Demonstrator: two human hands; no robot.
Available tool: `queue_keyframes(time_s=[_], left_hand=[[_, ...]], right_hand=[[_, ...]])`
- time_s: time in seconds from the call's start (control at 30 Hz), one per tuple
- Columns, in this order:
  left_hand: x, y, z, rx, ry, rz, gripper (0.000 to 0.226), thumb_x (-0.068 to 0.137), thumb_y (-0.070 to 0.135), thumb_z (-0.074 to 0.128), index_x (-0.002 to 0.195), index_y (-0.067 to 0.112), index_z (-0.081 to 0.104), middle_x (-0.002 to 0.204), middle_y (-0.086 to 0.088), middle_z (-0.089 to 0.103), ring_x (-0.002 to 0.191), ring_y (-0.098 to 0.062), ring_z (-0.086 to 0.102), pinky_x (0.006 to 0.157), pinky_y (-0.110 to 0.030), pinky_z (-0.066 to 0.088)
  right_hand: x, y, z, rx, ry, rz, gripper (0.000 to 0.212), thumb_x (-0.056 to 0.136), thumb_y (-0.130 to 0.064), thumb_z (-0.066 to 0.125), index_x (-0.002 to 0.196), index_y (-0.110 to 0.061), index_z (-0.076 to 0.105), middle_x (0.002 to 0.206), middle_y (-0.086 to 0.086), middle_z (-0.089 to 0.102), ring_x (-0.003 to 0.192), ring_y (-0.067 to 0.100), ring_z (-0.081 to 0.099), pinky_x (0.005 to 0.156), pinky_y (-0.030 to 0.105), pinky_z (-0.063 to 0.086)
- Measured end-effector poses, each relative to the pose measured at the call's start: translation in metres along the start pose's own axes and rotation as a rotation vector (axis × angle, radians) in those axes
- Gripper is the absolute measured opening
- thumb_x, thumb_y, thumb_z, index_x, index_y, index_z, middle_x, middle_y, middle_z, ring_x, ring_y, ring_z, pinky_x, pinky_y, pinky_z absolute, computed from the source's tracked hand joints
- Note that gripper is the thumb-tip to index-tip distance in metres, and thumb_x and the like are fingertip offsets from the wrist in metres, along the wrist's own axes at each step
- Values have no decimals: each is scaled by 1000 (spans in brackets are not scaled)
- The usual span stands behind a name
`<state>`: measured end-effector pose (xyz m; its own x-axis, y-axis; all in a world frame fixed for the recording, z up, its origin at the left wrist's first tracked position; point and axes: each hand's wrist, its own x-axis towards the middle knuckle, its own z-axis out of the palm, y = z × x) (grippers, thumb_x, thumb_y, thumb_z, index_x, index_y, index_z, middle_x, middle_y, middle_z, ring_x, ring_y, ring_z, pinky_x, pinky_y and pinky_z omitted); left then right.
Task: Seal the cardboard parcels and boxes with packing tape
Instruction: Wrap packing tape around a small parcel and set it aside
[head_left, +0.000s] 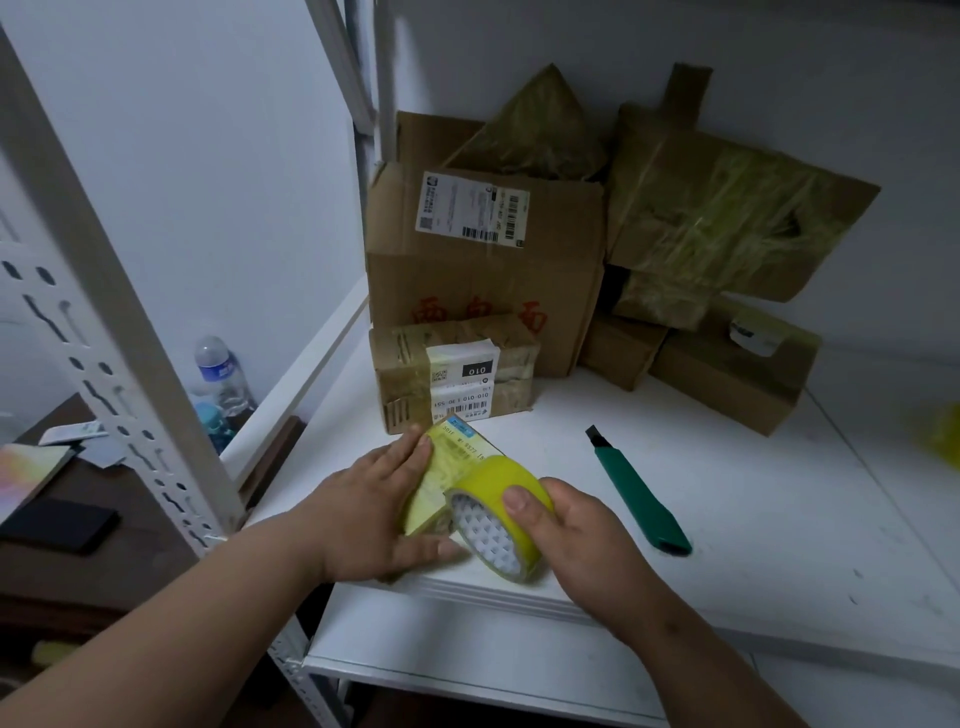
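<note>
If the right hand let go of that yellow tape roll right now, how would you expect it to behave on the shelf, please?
The tape roll stands on its rounded edge, so it would probably roll or topple flat. A strip seems stuck to the small parcel, which might tether it. Its hollow core suggests it is light.

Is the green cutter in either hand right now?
No, the green cutter lies on the white shelf, apart from the right hand holding the tape roll.
</note>
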<state>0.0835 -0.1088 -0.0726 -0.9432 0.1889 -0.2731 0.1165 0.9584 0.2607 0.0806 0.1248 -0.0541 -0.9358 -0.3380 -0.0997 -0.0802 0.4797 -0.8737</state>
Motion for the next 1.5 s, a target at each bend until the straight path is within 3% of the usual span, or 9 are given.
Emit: queue_keyframes(time_s=[0.27, 0.57, 0.67, 0.77, 0.83, 1.0, 1.17, 1.33, 1.5], left_hand=[[7, -6, 6, -46, 86, -3, 125, 55, 95, 20, 157, 27, -4, 162, 14, -11, 143, -23, 18, 119, -30, 18], [1, -5, -3, -1354, 8, 8, 105, 37, 56, 94, 132, 27, 60, 128, 1, 66, 113, -17, 66, 95, -29, 53], [-1, -1, -14, -1349, 26, 2, 66, 67, 41, 86, 128, 29, 62, 123, 0, 69, 109, -16, 67, 90, -25, 54], [-3, 11, -23, -799, 329, 57, 41, 95, 17, 63, 130, 38, 59, 133, 16, 59, 116, 3, 56, 102, -16, 41], [-7, 19, -26, -452, 321, 231, 45, 94, 19, 60, 133, 41, 53, 137, 27, 47, 119, 18, 44, 102, -5, 32], [-1, 6, -19, -192, 205, 212, 90, 72, 45, 72, 149, 47, 26, 158, 22, 20, 134, -1, 40, 103, -10, 30], [2, 0, -17, -276, 267, 206, 85, 82, 23, 74, 151, 38, 27, 153, 18, 31, 135, -1, 39, 101, 1, 21], [2, -5, -28, -524, 220, 87, 83, 80, 18, 79, 148, 38, 37, 142, 15, 47, 123, -4, 52, 105, -17, 37], [6, 3, -12, -1371, 83, 26, 75, 54, 15, 90, 124, 31, 67, 128, 2, 66, 108, -22, 68, 89, -38, 57]], right_hand=[[-13, 21, -16, 198, -19, 87, 40, 88, -46, 58, 76, -10, 47, 69, -3, 50, 68, 11, 49, 69, 31, 37], [-14, 9, -19, 487, -71, -46, 40, 75, -54, 65, 94, -19, 72, 91, 6, 71, 89, 22, 64, 88, 43, 47], [-12, -1, -9, 384, -35, -47, 48, 79, -64, 60, 97, -21, 73, 97, 5, 75, 100, 24, 68, 98, 41, 49], [-6, -12, -1, 302, -27, -51, 60, 83, -72, 54, 97, -16, 72, 95, 3, 76, 96, 22, 69, 96, 37, 50], [-2, -21, 2, 285, 4, -69, 57, 82, -68, 51, 95, -17, 72, 93, 2, 76, 92, 19, 70, 89, 32, 52], [2, -29, 2, 254, 36, -81, 56, 79, -67, 48, 91, -17, 69, 89, 3, 74, 78, 12, 68, 74, 20, 49], [-15, -19, -4, 359, 24, -69, 29, 96, -34, 57, 83, -8, 60, 78, -5, 68, 76, 3, 64, 71, 18, 47], [-31, 11, -1, 318, -43, 10, 25, 72, -36, 59, 81, -13, 57, 75, 3, 59, 75, 16, 56, 70, 28, 42], [-29, 2, -17, 272, 20, -63, 36, 69, -52, 60, 93, -26, 67, 86, 7, 71, 81, 23, 66, 78, 39, 51]])
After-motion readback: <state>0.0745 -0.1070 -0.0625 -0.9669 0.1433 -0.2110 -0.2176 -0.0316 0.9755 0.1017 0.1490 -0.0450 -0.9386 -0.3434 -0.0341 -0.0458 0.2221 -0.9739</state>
